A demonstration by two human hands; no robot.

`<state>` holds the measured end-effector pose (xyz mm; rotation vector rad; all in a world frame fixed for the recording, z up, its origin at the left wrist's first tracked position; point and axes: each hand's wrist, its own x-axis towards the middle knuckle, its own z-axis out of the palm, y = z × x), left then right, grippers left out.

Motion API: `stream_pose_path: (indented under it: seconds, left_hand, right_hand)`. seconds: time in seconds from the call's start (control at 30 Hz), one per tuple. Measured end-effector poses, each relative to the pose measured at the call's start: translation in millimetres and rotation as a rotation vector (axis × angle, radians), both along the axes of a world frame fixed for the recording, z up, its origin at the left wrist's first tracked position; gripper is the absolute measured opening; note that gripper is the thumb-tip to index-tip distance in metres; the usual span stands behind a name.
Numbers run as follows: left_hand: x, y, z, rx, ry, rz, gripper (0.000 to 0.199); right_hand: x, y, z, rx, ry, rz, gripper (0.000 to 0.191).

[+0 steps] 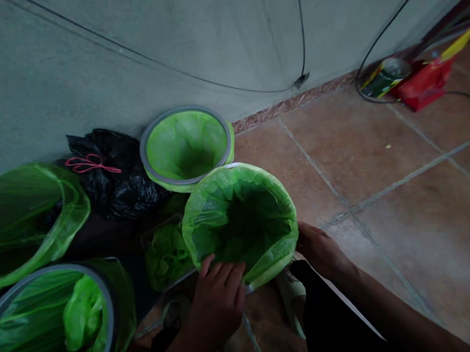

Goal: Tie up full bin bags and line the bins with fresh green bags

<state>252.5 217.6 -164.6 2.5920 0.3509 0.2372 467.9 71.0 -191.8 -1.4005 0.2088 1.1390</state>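
Note:
A trash can lined with a green plastic bag [288,207] stands in front of me, the bag folded out over its rim. My left hand [223,291] is closed over the near rim, its fingertips reaching inside onto the bag. At the right side, my right hand [324,249] holds the bag-covered edge from outside; some of its fingers are hidden. The inside of the can is dark. Touching it at the back is a second trash can [144,145] with a grey ring and a green bag.
Left of these lie a black garbage bag [117,177] with a red tie, a large green-bagged bin [74,205], a grey-rimmed bin [109,310] and a clear box of green bags [168,257]. By the wall are a tin can [388,76], a red dustpan [423,85] and cables.

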Motion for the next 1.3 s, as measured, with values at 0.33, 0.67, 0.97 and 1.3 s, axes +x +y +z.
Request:
stream_pose_path:
  seconds: [0.33,0.67,0.97,1.3]
  left_hand:
    - [26.1,-17.2,42.0,0.229,-0.247,-0.067,0.036]
    - [53.2,-78.9,16.4,0.360,-0.240,-0.090,0.041]
    - [2.7,-64.8,9.9,0.384,-0.337,-0.285,0.028]
    - [3.6,-40.3,7.8,0.221,0.000,-0.248,0.041]
  right_hand:
    - [61.9,30.4,8.1,-0.194,-0.499,-0.141,0.034]
    - [36.0,2.6,49.2,-0.001,-1.499,0.141,0.019]
    - [15.7,-41.9,65.6,0.145,-1.585,0.741,0.034]
    - [6.4,-17.9,41.1,0.190,-1.661,0.953,0.030]
